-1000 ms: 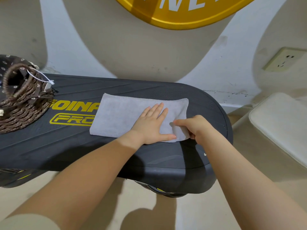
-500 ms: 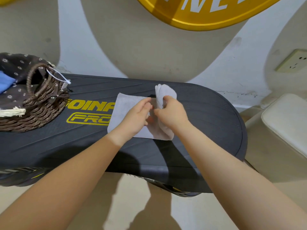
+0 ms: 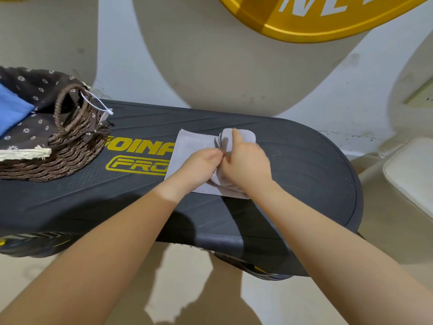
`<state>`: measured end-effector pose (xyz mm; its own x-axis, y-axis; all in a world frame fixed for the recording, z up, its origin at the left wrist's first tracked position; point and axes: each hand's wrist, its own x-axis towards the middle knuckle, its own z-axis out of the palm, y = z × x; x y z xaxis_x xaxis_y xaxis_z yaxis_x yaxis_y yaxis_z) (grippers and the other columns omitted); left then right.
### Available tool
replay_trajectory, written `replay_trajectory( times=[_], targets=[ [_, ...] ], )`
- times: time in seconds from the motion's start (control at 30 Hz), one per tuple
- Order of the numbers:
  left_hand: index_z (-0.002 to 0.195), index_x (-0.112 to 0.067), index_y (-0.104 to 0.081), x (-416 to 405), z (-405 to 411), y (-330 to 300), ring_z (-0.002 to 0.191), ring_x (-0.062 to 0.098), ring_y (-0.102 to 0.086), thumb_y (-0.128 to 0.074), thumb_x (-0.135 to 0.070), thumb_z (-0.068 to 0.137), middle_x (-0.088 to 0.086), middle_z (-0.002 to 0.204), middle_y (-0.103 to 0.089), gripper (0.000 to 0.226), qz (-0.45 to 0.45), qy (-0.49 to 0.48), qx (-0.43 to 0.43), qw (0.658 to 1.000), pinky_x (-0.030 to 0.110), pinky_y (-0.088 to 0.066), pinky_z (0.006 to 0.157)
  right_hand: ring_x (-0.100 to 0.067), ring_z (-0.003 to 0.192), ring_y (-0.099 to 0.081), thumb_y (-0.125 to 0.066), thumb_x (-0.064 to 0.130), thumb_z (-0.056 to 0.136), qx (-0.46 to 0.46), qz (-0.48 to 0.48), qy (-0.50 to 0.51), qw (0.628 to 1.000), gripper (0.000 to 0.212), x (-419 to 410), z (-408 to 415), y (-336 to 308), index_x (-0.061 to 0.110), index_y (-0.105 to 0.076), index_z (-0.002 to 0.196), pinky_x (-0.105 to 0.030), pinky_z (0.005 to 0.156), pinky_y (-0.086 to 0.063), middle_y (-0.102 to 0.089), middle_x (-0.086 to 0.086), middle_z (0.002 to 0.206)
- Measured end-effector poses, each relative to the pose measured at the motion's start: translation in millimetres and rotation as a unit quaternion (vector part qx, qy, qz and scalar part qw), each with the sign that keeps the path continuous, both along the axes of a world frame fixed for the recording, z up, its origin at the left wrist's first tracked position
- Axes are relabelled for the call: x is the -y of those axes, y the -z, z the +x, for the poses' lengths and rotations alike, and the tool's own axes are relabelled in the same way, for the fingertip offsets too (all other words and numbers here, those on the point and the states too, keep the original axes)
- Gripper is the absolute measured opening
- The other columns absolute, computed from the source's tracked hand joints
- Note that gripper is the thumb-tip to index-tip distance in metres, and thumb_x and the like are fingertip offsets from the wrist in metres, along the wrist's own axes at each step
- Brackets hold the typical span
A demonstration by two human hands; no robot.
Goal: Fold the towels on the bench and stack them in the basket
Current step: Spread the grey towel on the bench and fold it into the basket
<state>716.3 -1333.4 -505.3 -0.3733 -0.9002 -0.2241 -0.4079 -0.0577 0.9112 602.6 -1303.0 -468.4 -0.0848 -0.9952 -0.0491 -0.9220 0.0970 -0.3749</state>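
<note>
A light grey towel [image 3: 190, 144] lies on the black bench [image 3: 304, 184], partly folded, its right end lifted and turned over toward the left. My right hand [image 3: 246, 165] grips that raised end. My left hand [image 3: 201, 165] pinches the towel's middle just beside it, fingers curled on the cloth. At the bench's left end sits a woven brown basket [image 3: 58, 158] with a dark flowered lining, and a blue folded towel [image 3: 11, 111] shows inside it.
A painted wall rises right behind the bench, with a yellow sign [image 3: 328, 17] on it. A white padded seat [image 3: 412, 174] stands to the right. A socket [image 3: 421, 95] is on the wall at right. Bare floor lies below the bench.
My right hand has lifted the towel's right end and brought it leftward over the cloth. My left hand went from flat on the towel to pinching it. The view shifted left.
</note>
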Motion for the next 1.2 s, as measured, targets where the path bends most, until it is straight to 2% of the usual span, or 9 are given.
replay_trajectory(
  times=[0.07, 0.17, 0.27, 0.4, 0.47, 0.53, 0.8, 0.97, 1.2],
  targets=[
    [0.109, -0.011, -0.065, 2.4, 2.2, 1.0, 0.108, 0.018, -0.056, -0.04, -0.014, 0.095, 0.007, 0.115, -0.064, 0.03, -0.022, 0.028, 0.039, 0.999, 0.035, -0.042, 0.1, -0.031, 0.118, -0.045, -0.041, 0.024, 0.092, -0.079, -0.052, -0.035, 0.995, 0.055, 1.7, -8.1, 6.4, 0.008, -0.026, 0.143, -0.036, 0.086, -0.036, -0.054, -0.012, 0.124],
    [0.117, -0.013, -0.062, 6.4, 6.1, -1.7, 0.113, 0.016, -0.054, -0.037, 0.0, 0.092, 0.007, 0.123, -0.062, 0.038, -0.026, 0.066, 0.056, 0.996, 0.03, -0.041, 0.1, -0.028, 0.142, -0.018, -0.036, 0.042, 0.095, -0.076, -0.005, -0.077, 0.994, 0.064, 6.3, -12.9, 23.7, 0.008, -0.018, 0.147, -0.039, 0.114, -0.019, -0.023, -0.011, 0.154],
    [0.13, -0.015, -0.05, 10.0, 10.2, -8.3, 0.125, 0.017, -0.046, -0.035, 0.003, 0.091, 0.003, 0.135, -0.051, 0.046, -0.088, 0.062, 0.155, 0.982, 0.022, -0.035, 0.098, -0.027, 0.146, 0.013, -0.029, 0.058, 0.092, -0.076, 0.092, -0.085, 0.989, 0.075, 2.4, -11.9, 39.4, 0.024, 0.006, 0.149, -0.046, 0.117, 0.006, 0.008, -0.006, 0.159],
    [0.129, -0.011, -0.045, 9.8, 27.3, -12.9, 0.114, 0.033, -0.05, -0.039, -0.012, 0.091, 0.013, 0.128, -0.051, 0.039, -0.237, -0.013, 0.371, 0.898, 0.041, -0.045, 0.088, -0.028, 0.144, 0.019, -0.031, 0.065, 0.087, -0.095, 0.089, -0.087, 0.988, 0.079, 0.0, -12.4, 44.6, 0.033, 0.008, 0.148, -0.049, 0.116, 0.011, 0.015, -0.006, 0.158],
    [0.119, -0.005, -0.047, 6.9, 34.1, -11.4, 0.106, 0.036, -0.052, -0.038, -0.026, 0.095, 0.017, 0.118, -0.053, 0.033, -0.25, -0.02, 0.482, 0.84, 0.04, -0.042, 0.078, -0.028, 0.144, 0.019, -0.03, 0.065, 0.087, -0.118, 0.082, -0.091, 0.985, 0.078, 1.3, -11.4, 45.0, 0.032, 0.007, 0.148, -0.049, 0.115, 0.011, 0.015, -0.007, 0.158],
    [0.116, -0.002, -0.046, 3.2, 37.8, -7.9, 0.104, 0.036, -0.053, -0.036, -0.038, 0.096, 0.018, 0.116, -0.052, 0.042, -0.225, -0.035, 0.525, 0.82, 0.039, -0.041, 0.074, -0.027, 0.144, 0.02, -0.027, 0.064, 0.088, -0.143, 0.068, -0.101, 0.982, 0.079, 1.1, -11.0, 45.7, 0.028, 0.008, 0.148, -0.048, 0.115, 0.013, 0.015, -0.008, 0.158],
    [0.117, 0.001, -0.042, 2.2, 35.1, -6.6, 0.106, 0.037, -0.056, -0.05, -0.045, 0.09, 0.019, 0.116, -0.056, 0.054, -0.109, -0.128, 0.447, 0.879, 0.035, -0.037, 0.068, -0.023, 0.146, 0.015, -0.03, 0.066, 0.087, -0.118, 0.073, -0.118, 0.983, 0.089, 1.1, -14.5, 43.0, 0.014, 0.006, 0.15, -0.041, 0.117, 0.009, 0.012, -0.008, 0.158],
    [0.066, -0.006, -0.047, 11.4, 45.6, -18.3, 0.074, 0.028, -0.049, -0.058, -0.041, 0.084, 0.01, 0.078, -0.053, 0.041, -0.003, -0.113, 0.367, 0.923, 0.029, -0.034, 0.059, -0.022, 0.146, 0.014, -0.037, 0.069, 0.084, -0.092, 0.08, -0.122, 0.985, 0.094, 0.1, -16.8, 40.4, 0.015, 0.004, 0.15, -0.041, 0.118, 0.009, 0.011, -0.006, 0.158],
    [0.064, -0.02, -0.034, 3.8, 13.8, -40.0, 0.06, 0.009, -0.04, -0.059, -0.023, 0.084, -0.008, 0.067, -0.041, 0.032, -0.124, -0.149, 0.167, 0.967, 0.022, -0.029, 0.049, -0.018, 0.147, -0.001, -0.045, 0.06, 0.086, -0.074, 0.007, -0.144, 0.987, 0.086, -6.2, -16.3, 46.6, 0.01, -0.012, 0.149, -0.039, 0.118, 0.005, -0.006, -0.003, 0.159]
  ],
)
